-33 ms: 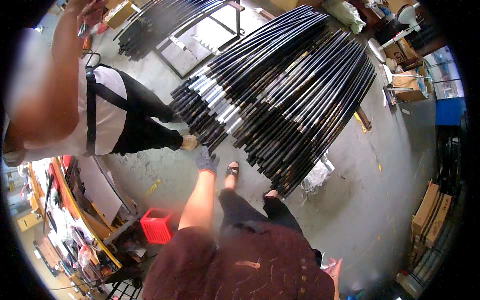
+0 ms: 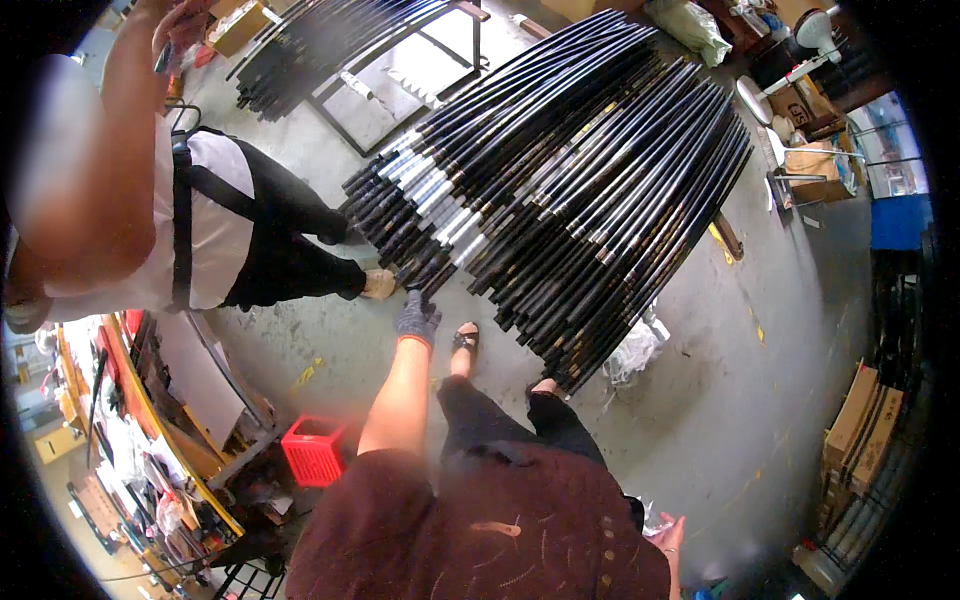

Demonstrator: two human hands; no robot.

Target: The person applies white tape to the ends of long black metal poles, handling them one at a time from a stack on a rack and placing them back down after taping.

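Note:
A large stack of long black rods (image 2: 590,190) spreads across the middle, some with silvery bands near their close ends. My left hand (image 2: 418,317), in a grey glove with an orange cuff, reaches out to the lower left ends of the stack. Its fingers are stretched and apart; whether the fingertips touch a rod end I cannot tell. Low on the right, beside my body, my bare right hand (image 2: 670,537) is partly hidden by my dark red top. Its fingers bend around a shiny, crinkled, clear or silvery piece (image 2: 652,520).
Another person (image 2: 210,220) in a white top and black trousers stands close on the left. Below them are a cluttered workbench (image 2: 165,440) and a red plastic crate (image 2: 314,452). More rods lie on a metal frame (image 2: 345,110) behind. Cardboard boxes (image 2: 862,430) are stacked at right.
My left hand has moved slightly, its fingers now pointing closer to the rod ends. My right hand has turned a little, showing more of the shiny piece. The rods have not moved.

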